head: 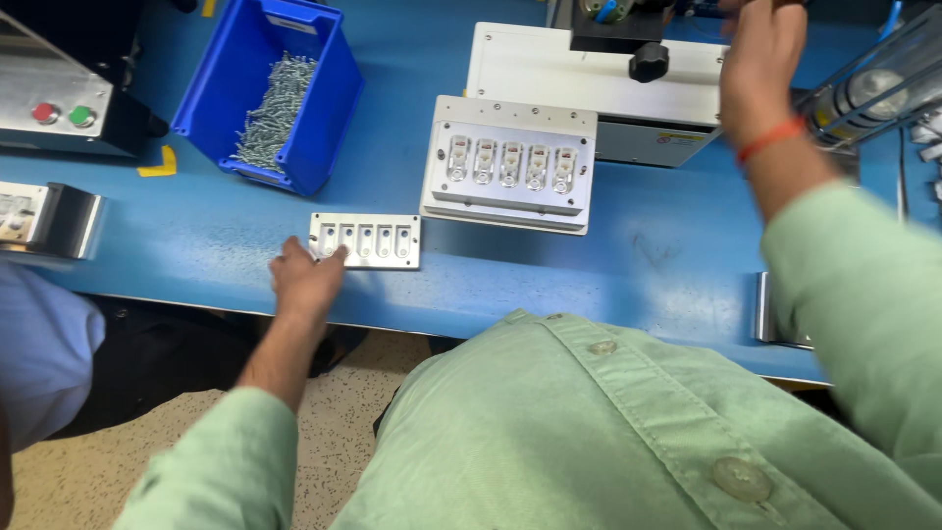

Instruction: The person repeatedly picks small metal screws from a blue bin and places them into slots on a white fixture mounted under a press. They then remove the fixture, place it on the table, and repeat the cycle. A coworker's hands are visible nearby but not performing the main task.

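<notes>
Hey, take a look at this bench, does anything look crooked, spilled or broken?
Nothing stands out. The screws are all inside the blue bin, the small slotted plate lies flat under the left hand, and the larger fixture sits flat with all five pockets filled. The blue table shows only a faint scuff.

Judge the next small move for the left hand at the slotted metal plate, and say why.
Probably close the fingers on the small slotted plate and lift it. The left hand rests at its near-left corner with fingertips on its edge, not yet gripping, while the right hand is up at the machine behind the five-pocket fixture.
</notes>
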